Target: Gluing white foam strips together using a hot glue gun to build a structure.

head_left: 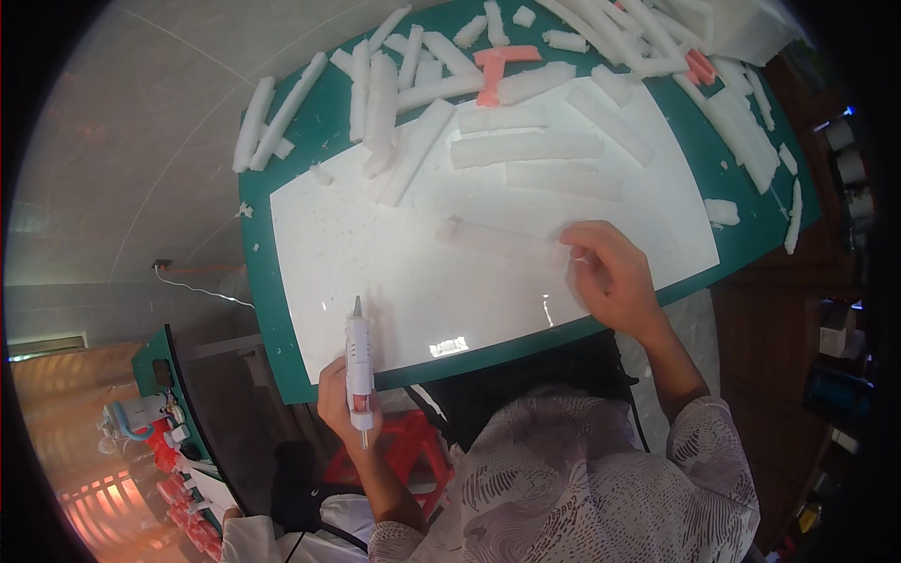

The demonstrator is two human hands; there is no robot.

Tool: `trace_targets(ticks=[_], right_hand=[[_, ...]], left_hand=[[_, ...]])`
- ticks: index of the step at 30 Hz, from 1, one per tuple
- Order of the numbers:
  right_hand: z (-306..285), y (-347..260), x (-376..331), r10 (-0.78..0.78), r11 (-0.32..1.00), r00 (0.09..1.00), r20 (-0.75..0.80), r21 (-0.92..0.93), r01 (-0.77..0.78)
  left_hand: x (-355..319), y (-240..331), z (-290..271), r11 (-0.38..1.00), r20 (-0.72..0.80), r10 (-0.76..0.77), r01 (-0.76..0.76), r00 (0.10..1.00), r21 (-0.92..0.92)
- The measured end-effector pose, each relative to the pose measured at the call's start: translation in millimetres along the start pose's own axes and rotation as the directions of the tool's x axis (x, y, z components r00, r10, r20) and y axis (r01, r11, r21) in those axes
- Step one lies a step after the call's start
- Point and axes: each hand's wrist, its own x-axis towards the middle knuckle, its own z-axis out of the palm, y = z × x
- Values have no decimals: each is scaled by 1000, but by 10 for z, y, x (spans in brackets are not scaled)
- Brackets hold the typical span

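A white hot glue gun (358, 361) is in my left hand (334, 399), its nozzle pointing away from me over the near left edge of a white board (413, 272). My right hand (618, 281) has its thumb and fingers curled round the right end of a white foam strip (497, 241), which lies slantwise on the board. The fingers hide that end of the strip. Beyond it, more pale strips (526, 148) lie across the far half of the board.
The board rests on a green table (267, 324). White foam pieces (380, 103) and salmon-pink pieces (491, 70) are heaped along its far side. A red stool (427, 450) stands below left. Another person's white sleeve (249, 540) shows at the lower left, beside a second table.
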Motion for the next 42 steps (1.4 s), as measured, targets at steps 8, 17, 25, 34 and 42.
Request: trace_targets(ticks=[8, 17, 25, 34, 42], right_hand=[[-17, 33, -24, 49, 999, 999, 24, -4, -49], [33, 121, -20, -83, 996, 996, 33, -20, 84], [53, 139, -62, -133, 985, 990, 42, -107, 137], [32, 155, -38, -152, 974, 987, 57, -158, 159], [-10, -21, -18, 242, 970, 968, 66, -40, -240]], left_hand=[[-19, -26, 22, 1000, 15, -16, 16, 1000, 10], [-63, -45, -11, 998, 16, -42, 41, 999, 55], [-90, -87, 5, 998, 33, -31, 29, 999, 55], [-59, -10, 33, 998, 14, -55, 55, 998, 38], [-20, 17, -14, 996, 4, -78, 78, 997, 51]])
